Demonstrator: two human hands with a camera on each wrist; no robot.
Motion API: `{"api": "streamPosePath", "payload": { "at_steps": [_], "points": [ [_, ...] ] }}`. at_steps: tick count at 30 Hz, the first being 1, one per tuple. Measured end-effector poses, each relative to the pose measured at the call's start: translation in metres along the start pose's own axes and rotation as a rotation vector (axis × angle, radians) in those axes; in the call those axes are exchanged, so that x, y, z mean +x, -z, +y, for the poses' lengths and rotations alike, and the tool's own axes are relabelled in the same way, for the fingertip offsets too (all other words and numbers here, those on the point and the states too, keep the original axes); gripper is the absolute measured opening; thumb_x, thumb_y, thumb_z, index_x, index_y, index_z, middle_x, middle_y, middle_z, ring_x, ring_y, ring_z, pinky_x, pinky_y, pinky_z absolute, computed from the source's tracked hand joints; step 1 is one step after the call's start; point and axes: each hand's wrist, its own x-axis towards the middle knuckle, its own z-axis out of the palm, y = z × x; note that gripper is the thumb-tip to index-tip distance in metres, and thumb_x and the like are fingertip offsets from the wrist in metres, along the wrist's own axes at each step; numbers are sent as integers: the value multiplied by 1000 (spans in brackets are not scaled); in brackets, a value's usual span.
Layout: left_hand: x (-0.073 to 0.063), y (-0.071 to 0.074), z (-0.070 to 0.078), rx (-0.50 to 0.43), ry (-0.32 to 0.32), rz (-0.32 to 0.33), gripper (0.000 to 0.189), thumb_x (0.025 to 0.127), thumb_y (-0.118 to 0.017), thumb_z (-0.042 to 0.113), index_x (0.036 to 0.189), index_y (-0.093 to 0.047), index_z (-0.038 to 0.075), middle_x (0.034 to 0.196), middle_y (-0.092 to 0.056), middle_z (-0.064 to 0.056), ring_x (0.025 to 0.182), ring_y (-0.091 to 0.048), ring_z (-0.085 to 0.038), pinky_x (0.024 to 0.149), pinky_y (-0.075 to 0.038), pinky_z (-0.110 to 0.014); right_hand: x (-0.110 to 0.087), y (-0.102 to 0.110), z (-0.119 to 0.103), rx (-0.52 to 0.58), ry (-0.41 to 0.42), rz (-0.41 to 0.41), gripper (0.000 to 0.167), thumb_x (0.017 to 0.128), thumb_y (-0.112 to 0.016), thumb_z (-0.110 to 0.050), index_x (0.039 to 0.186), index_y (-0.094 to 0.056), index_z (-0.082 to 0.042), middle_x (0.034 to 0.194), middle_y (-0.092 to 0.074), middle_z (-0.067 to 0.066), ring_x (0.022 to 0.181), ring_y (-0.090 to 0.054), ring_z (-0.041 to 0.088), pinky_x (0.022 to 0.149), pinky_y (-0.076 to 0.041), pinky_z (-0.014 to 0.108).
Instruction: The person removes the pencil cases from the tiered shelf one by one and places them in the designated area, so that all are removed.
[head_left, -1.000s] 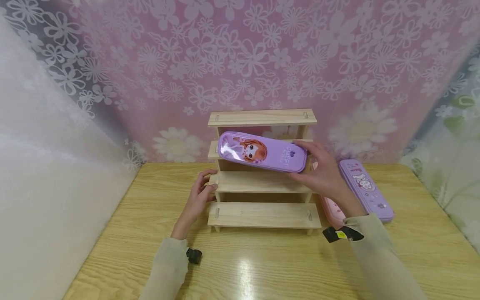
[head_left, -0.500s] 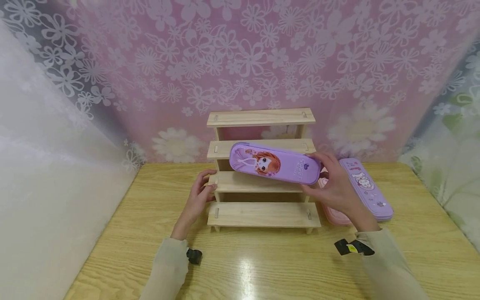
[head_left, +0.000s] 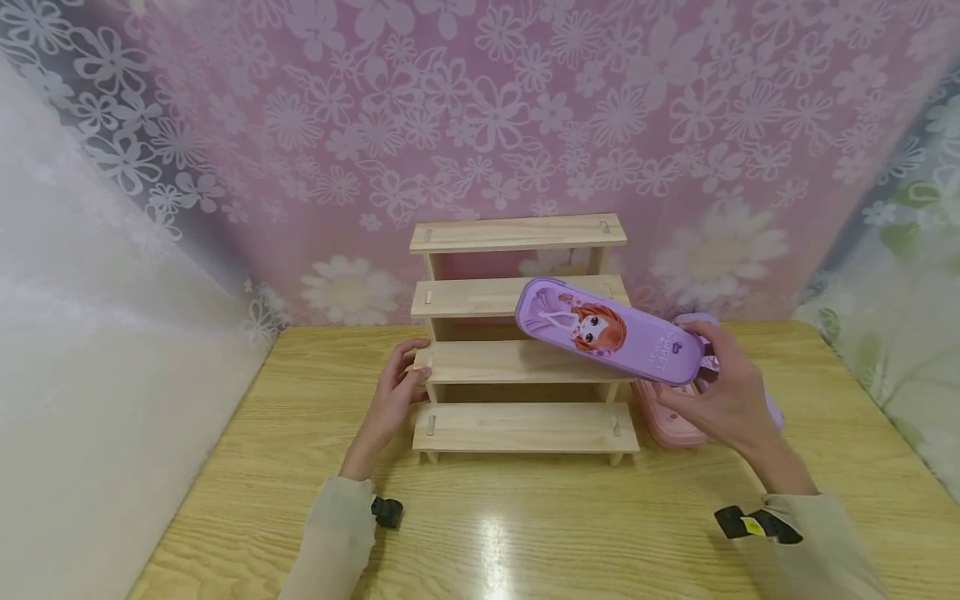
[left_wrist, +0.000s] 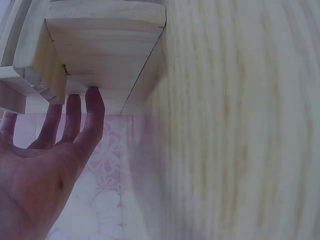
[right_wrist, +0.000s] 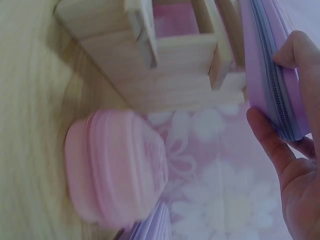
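Note:
A purple zip pencil case [head_left: 555,312] with a red-haired doll picture and "SWEET" lettering is held tilted in the air by my right hand [head_left: 723,400]. Thumb and fingers pinch its right end; its zipper edge shows in the right wrist view. The case overlaps the right part of a four-tier wooden display rack [head_left: 517,429]. My left hand [head_left: 388,396] grips the left end of the rack's second tier from the bottom, and in the left wrist view its fingertips [left_wrist: 93,95] reach the side panel.
Beside the rack on the right, a pink pencil case [head_left: 667,427] lies on the wood-grain table [head_left: 465,533]. Another purple case [head_left: 775,410] lies there too, mostly hidden behind my right hand. A pink flowered curtain [head_left: 480,125] hangs behind the rack.
My right hand has carried the purple pencil case rightward and slightly down, from in front of the rack's middle toward the cases on the right. My left hand stays on the rack.

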Motion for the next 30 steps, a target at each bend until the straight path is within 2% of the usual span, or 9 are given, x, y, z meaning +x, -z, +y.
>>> {"api": "streamPosePath", "payload": {
  "at_steps": [5,10,18,22,25,30],
  "points": [
    [0,1,-1,-1,-7,-8,43,102,-53,13,145,-47,15,139,-54,-18,101,-64,-17,76,-61,-39,-12,16,6,-20,-62,31,92,54,-88,14,138,-53,4,116,-50,-22,94,-52,-7,75,-45,-2],
    [0,2,-3,-1,-9,-11,44,102,-53,13,145,-47,14,140,-53,-17,102,-65,-18,77,-61,-39,-22,31,13,-46,-121,83,89,55,-88,13,136,-54,4,118,-51,-25,89,-51,-6,77,-44,-3],
    [0,1,-4,1,-3,-12,44,103,-53,13,146,-45,11,140,-54,-17,104,-64,-19,78,-61,-38,-35,55,22,-11,-239,178,89,55,-85,20,137,-52,6,121,-53,-18,86,-56,-5,72,-48,0],
    [1,1,-4,1,-3,-9,43,103,-53,12,146,-45,12,140,-54,-16,104,-64,-17,77,-61,-36,-39,67,27,-17,-306,249,86,57,-84,20,136,-57,-2,119,-55,-15,85,-58,-3,70,-50,2],
    [1,0,-4,-2,-7,-9,43,103,-52,12,146,-46,12,140,-54,-16,104,-63,-17,77,-61,-37,-44,75,31,-63,-350,308,84,60,-86,15,136,-58,-9,118,-54,-17,84,-55,-4,68,-48,0],
    [1,1,-2,-7,-7,-8,43,102,-53,13,145,-47,15,140,-54,-16,106,-63,-19,78,-61,-40,-52,86,44,-211,-399,381,80,63,-90,1,137,-60,-7,110,-50,-28,79,-50,-10,63,-41,-3]
  ]
}}
